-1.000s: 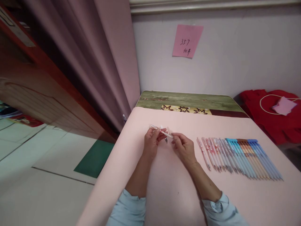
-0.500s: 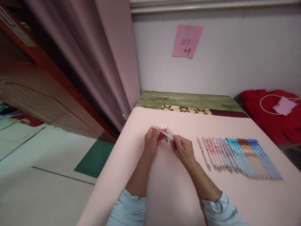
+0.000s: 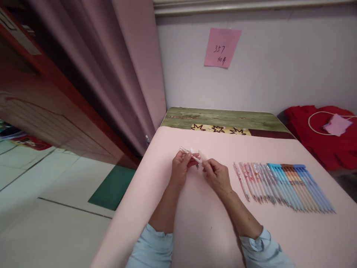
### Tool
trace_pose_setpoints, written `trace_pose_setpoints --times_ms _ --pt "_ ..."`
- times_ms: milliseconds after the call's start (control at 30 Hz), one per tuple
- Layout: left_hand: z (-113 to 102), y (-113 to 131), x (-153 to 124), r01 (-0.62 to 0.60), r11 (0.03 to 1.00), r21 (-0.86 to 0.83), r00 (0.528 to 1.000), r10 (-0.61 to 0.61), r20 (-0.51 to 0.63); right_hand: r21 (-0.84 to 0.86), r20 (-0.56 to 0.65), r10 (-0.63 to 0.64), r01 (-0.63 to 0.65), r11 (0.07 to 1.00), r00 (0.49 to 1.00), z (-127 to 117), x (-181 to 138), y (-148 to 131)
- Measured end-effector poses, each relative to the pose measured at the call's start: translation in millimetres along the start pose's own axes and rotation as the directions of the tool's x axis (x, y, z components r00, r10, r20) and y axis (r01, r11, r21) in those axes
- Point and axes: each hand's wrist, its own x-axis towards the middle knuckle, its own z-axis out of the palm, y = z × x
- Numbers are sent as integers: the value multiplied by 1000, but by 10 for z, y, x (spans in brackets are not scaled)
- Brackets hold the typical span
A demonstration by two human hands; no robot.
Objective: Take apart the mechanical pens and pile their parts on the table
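A slim, clear-and-white pen [image 3: 184, 150] slants between my two hands above the table. My left hand [image 3: 179, 167] is closed around its upper-left end, with the thumb on top. The fingertips of my right hand [image 3: 217, 175] pinch the lower-right end near the tip. Pale, thin pieces show just behind the fingers, and small dark tips poke out below them; I cannot make out what these belong to. To the right, a row of pens [image 3: 275, 186] lies side by side, clear and red-patterned, then grey, light blue, brown and darker blue.
Pink paper [image 3: 212, 227] covers most of the table, leaving a green wood-patterned strip [image 3: 223, 114] bare at the back. A wall stands behind, with a pink note [image 3: 222, 48]. Curtain [image 3: 136, 63] and wooden door [image 3: 55, 104] are at left; red cloth [image 3: 320, 137] lies at right.
My right hand has shifted slightly left, closer to my left hand, and less of the pen shows between them. The row of pens has stayed put.
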Motion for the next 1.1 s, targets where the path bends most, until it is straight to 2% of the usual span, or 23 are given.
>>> trace_pose_setpoints --times_ms 67,200,367,500,733,833,933,1100 --pt "4 5 0 6 1000 5 1000 -6 6 3 22 -1 1 1000 1000 1 1 3" --pt "0 8 1 13 1000 10 1000 -13 7 -11 -29 0 0 1000 1000 12 -4 9" --pt "-6 3 -2 -4 1000 24 1000 3 13 -20 23 12 -11 1000 1000 10 -9 -3" --pt "6 19 -11 5 999 40 1000 -6 15 -64 -37 -36 34 997 999 8 -6 -2" --pt "7 52 -14 9 998 68 1000 -11 20 -124 5 -80 80 989 997 -2 -14 -29" --pt "12 60 -9 -4 995 101 1000 4 1 -141 -55 -136 128 982 989 -11 -11 -96" --pt "27 71 -10 -2 987 161 999 -3 33 -208 -111 -187 161 965 976 -13 1 -164" --pt "70 89 -39 -12 971 237 995 -12 100 -363 -60 -145 114 925 988 -8 -32 -283"
